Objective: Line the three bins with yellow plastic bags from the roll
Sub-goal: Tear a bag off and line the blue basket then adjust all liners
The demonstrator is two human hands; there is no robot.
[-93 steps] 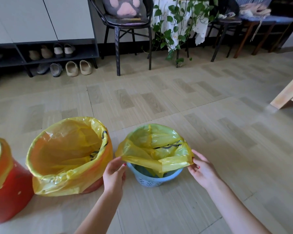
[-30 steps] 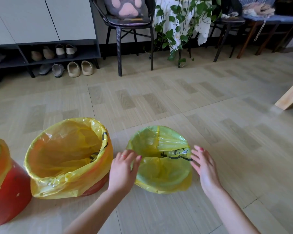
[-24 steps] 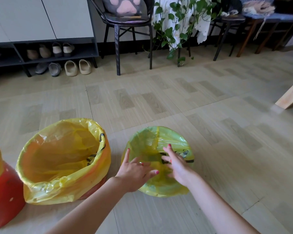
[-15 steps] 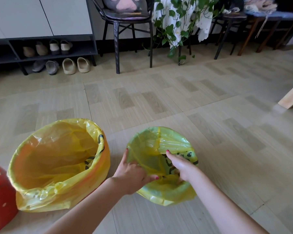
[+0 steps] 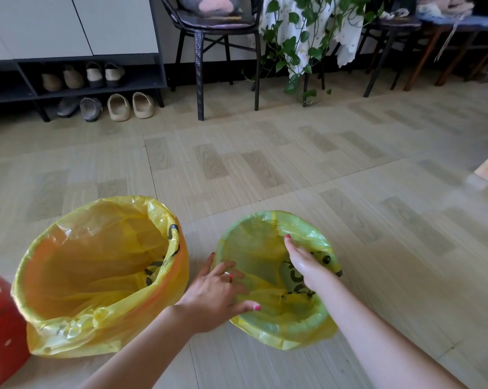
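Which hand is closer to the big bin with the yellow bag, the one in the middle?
The left hand. It rests on the small bag-lined bin's near-left rim, just beside the big yellow-bagged middle bin. The right hand presses inside the small bin, farther away.

Shoe rack [image 5: 77,80] (slippers [image 5: 130,105] below), black chair [image 5: 214,37], trailing plant [image 5: 296,43]
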